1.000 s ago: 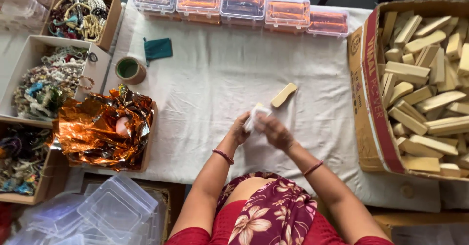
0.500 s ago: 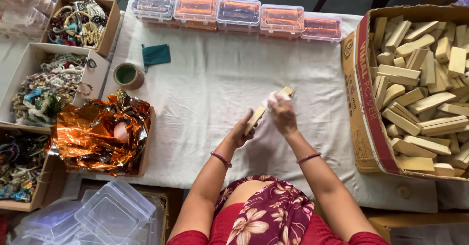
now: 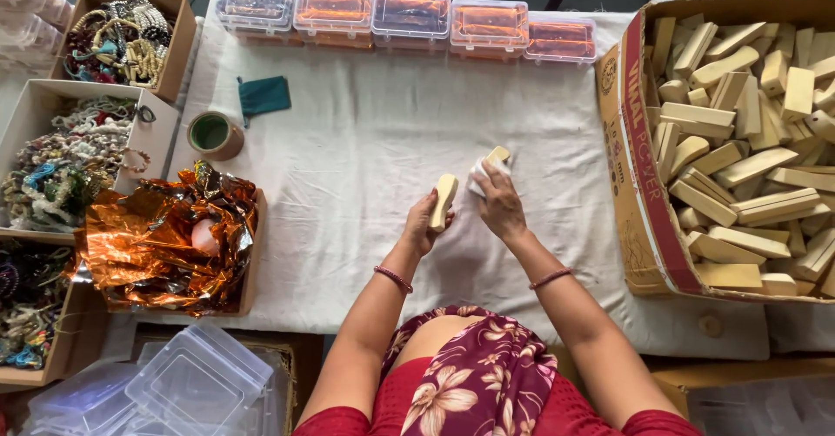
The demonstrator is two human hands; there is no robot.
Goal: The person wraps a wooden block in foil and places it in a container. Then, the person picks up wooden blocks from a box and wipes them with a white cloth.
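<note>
My left hand (image 3: 426,221) grips a pale wooden block (image 3: 444,199), held upright just above the white tablecloth (image 3: 365,140). To its right, my right hand (image 3: 499,199) holds a small white cloth (image 3: 479,173) and presses it against a second wooden block (image 3: 497,156) that lies on the cloth-covered table. The two hands are a short way apart at the table's middle.
A large cardboard box (image 3: 639,184) full of wooden blocks stands at the right. A row of clear lidded containers (image 3: 409,14) lines the far edge. At the left sit boxes of bead jewellery (image 3: 122,40), a tape roll (image 3: 214,134), orange foil (image 3: 165,236) and empty plastic boxes (image 3: 187,388).
A second ago both hands were together on the white cloth. My left hand has since taken a wooden block and drawn it left; my right hand moved the cloth onto the other block.
</note>
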